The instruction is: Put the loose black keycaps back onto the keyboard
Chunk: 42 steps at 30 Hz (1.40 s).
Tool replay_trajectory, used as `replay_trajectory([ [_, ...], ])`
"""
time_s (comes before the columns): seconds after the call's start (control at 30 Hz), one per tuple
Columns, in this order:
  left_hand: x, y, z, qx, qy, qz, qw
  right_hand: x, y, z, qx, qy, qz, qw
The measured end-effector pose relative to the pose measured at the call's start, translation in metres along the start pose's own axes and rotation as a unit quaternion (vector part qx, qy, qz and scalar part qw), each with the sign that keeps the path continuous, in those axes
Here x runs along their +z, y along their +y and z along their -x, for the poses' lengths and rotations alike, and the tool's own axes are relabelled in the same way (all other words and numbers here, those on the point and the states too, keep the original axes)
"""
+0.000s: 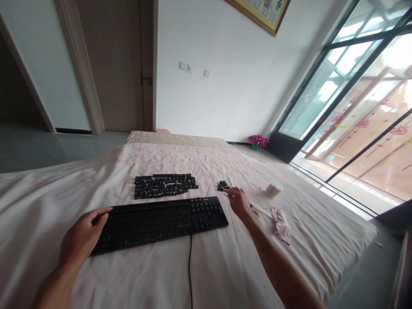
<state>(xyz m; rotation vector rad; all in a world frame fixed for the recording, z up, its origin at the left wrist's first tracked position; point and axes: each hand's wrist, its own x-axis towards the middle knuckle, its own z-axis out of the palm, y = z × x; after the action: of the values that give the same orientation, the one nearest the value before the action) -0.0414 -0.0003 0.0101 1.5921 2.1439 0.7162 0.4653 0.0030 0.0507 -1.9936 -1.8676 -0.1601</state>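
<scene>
A black keyboard (144,223) lies at a slant on the bed, its cable running toward me. Keycaps sit on the number pad at its right end, while the wide left section looks bare of them. My left hand (84,229) grips the keyboard's left end, thumb on top. Just beyond the keyboard's right corner is a small cluster of black keycaps (222,185). There my right hand (238,201) has its fingertips pinched together at the near edge, on what appears to be a keycap. A larger block of loose keycaps (164,186) is laid out in rows behind the keyboard.
On the pale, wrinkled bedsheet (222,266), a round tub of cotton swabs (274,189) stands to the right. A pink cloth (282,225) lies nearer, beside a thin tool (255,210) partly behind my right hand. Pink flowers (258,140) stand beyond the bed.
</scene>
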Motion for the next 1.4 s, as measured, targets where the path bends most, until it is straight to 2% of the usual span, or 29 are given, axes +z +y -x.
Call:
replay_trajectory([
  [0.1, 0.003, -0.004, -0.003, -0.002, -0.005, 0.012, 1.0, 0.007, 0.026, -0.035, 0.067, -0.012, 0.008, 0.998],
  [0.2, 0.005, -0.006, -0.005, -0.008, -0.002, 0.021, 1.0, 0.013, 0.038, -0.063, 0.09, -0.027, 0.025, 0.995],
  [0.37, 0.006, -0.006, -0.005, -0.037, -0.015, 0.041, 0.998, 0.028, 0.036, -0.091, 0.085, -0.048, 0.046, 0.994],
  [0.6, 0.006, -0.005, -0.006, -0.048, -0.013, 0.043, 0.998, 0.037, 0.029, -0.112, 0.078, -0.078, 0.08, 0.991],
  [0.77, 0.004, -0.001, -0.005, -0.051, -0.025, 0.043, 0.997, 0.033, 0.019, -0.118, 0.061, -0.098, 0.09, 0.989],
  [0.9, 0.003, -0.001, -0.004, -0.031, -0.021, 0.036, 0.999, 0.03, 0.0, -0.118, 0.042, -0.101, 0.084, 0.99],
  [1.13, 0.003, -0.002, -0.004, -0.018, -0.025, 0.017, 0.999, 0.048, -0.043, -0.09, -0.018, -0.152, 0.061, 0.986],
  [1.4, 0.001, 0.002, -0.001, -0.025, -0.016, 0.011, 0.999, 0.051, -0.056, -0.08, -0.041, -0.169, 0.104, 0.979],
])
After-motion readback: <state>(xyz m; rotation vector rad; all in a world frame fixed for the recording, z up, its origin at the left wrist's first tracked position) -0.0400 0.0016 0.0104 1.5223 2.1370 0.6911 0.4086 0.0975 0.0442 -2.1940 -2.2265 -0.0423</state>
